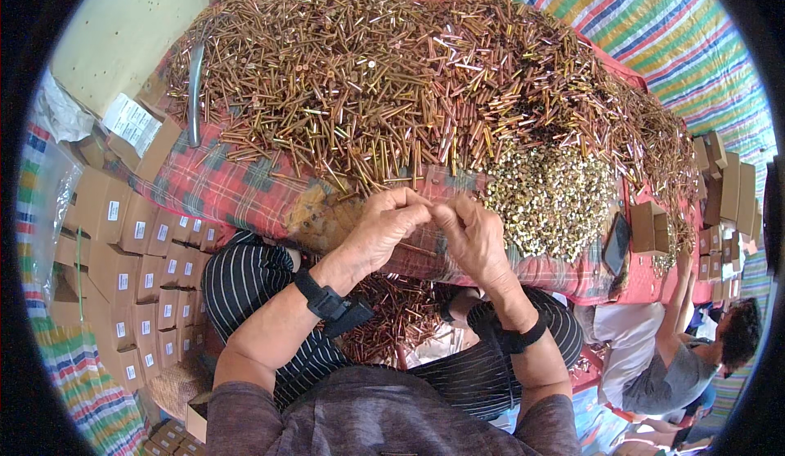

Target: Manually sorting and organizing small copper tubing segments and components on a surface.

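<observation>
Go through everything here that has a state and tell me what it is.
Left hand: fingertips pinched, meeting the right hand.
Right hand: fingertips pinched.
Long brass-coloured metal screws: heaped loose.
Small pale metal nuts: piled.
Small brown cardboard boxes: closed, stacked.

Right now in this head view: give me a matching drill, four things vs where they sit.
Things:
1. heap of long screws
2. pile of small pale nuts
3. stacked small cardboard boxes
4. dark phone

Places:
A. far left, below the table edge
B. just right of the hands, on the plaid cloth
C. across the far part of the table
D. right table edge, beside an open small box

Pairs: 1-C, 2-B, 3-A, 4-D
</observation>
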### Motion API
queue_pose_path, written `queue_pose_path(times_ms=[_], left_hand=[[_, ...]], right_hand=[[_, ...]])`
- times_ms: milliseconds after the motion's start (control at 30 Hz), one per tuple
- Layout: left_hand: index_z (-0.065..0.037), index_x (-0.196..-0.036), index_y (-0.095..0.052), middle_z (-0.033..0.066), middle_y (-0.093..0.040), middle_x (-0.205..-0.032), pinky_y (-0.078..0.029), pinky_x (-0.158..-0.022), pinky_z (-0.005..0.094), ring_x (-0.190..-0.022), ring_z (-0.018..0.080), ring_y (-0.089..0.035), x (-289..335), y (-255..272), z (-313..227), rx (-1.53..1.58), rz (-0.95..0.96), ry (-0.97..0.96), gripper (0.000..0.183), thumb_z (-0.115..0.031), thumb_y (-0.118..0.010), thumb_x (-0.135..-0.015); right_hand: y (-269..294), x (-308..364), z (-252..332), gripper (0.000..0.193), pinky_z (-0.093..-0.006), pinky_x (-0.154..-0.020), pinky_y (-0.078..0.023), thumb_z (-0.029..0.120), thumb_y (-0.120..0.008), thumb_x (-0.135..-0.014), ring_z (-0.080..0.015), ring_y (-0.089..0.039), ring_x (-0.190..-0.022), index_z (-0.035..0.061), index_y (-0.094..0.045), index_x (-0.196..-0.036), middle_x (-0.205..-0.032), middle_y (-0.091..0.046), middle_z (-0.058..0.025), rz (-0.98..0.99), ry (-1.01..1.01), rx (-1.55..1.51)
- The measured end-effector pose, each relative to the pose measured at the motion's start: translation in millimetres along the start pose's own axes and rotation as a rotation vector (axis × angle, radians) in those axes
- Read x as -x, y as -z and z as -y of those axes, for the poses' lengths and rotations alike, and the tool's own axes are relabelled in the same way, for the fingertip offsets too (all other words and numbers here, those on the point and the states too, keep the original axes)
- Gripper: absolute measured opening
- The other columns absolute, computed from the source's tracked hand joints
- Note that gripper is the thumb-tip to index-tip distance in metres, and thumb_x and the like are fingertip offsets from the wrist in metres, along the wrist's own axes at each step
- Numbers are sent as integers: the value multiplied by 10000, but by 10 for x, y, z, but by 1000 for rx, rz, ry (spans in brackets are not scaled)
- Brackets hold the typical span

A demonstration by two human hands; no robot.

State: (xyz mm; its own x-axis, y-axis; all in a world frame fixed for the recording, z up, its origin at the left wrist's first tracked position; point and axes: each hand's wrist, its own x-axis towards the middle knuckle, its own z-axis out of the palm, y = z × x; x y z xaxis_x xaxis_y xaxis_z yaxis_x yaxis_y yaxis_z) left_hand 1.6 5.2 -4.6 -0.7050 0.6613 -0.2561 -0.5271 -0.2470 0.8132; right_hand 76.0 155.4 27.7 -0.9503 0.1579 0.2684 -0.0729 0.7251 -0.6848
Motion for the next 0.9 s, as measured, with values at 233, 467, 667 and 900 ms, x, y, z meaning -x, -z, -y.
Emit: queue_pose_path(times_ms=[233, 467, 667, 900], left_hand=[[16, -832, -661, 148, -645, -782, -505, -655, 360, -706, 258, -641, 22, 170, -263, -1294, -12, -339, 251, -204, -720, -726], [16, -796, -647, 185, -630, -744, -504, -665, 403, -708, 323, -632, 9, 132, -23, -1549, -161, -320, 256, -210, -698, -685], [18, -787, -662, 163, -635, -642, -492, -588, 367, -570, 280, -607, -55, 115, -74, -1137, -282, -263, 194, -159, -608, -727], [-27, -793, -615, -38, -506, -627, -326, -457, 199, -531, 43, -420, -68, 136, -40, -308, -213, 19, 170, -180, -564, -848]], right_hand=[[27, -40, -278, 370, -387, -493, -409, 329, -556, -903, -321, -514, -492, 0, -574, -736, -569, -543, -166, -21, -250, 41], [-189, -145, -389, 202, -432, -582, -461, 205, -626, -830, -348, -579, -632, 13, -584, -781, -686, -582, -171, -110, -126, 248], [-299, -412, -556, 166, -456, -671, -464, 102, -653, -765, -381, -556, -776, 10, -546, -852, -801, -559, -194, -194, -88, 359], [-337, -483, -679, 173, -465, -666, -490, 7, -551, -722, -398, -590, -752, -7, -523, -893, -823, -586, -222, -179, -121, 395]])
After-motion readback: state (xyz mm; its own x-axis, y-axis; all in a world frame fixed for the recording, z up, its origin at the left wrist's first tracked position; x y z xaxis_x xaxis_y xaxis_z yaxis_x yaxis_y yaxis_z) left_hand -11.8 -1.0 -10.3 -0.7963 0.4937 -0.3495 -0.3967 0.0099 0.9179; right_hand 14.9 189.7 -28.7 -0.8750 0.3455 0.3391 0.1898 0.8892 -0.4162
